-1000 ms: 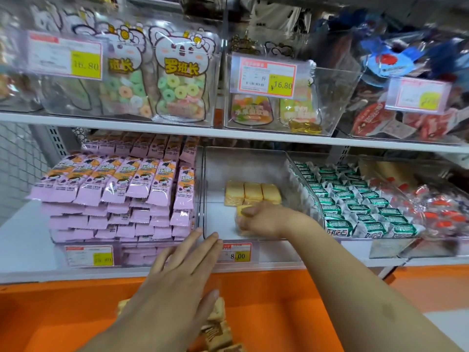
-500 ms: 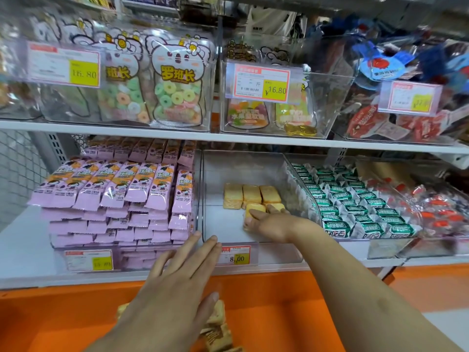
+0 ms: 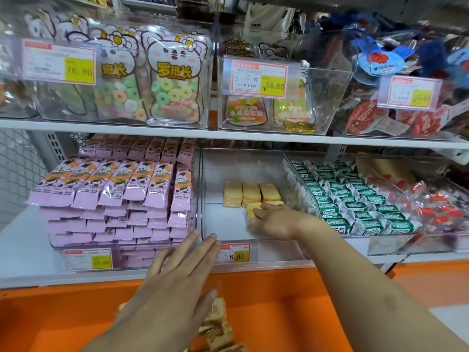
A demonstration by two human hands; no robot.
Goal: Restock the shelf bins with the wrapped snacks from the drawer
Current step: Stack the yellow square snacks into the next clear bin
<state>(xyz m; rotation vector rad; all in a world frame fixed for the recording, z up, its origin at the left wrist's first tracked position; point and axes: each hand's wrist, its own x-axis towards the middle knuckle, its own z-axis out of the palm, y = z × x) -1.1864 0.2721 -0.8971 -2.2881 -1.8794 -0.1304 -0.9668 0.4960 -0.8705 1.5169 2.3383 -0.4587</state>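
**Yellow snack set into the middle bin**

On the lower shelf, the clear middle bin (image 3: 253, 168) carries a price tag (image 3: 237, 252) reading "8.00". Three wrapped yellow snacks (image 3: 251, 193) lie in a row inside it. The right hand (image 3: 274, 219) grasps one more yellow snack (image 3: 253, 210) just in front of that row, fingers curled over it. The left hand (image 3: 177, 280) hovers released, fingers straight, above the orange drawer (image 3: 279, 313), where brown wrapped snacks (image 3: 218, 323) lie. The upper tags (image 3: 258, 78) read "16.80", and the candy bags (image 3: 175, 80) show "罗班长". Compared with half a second ago, the right hand has moved slightly nearer to the bin's front, and the left hand has reached a little closer to the shelf edge.
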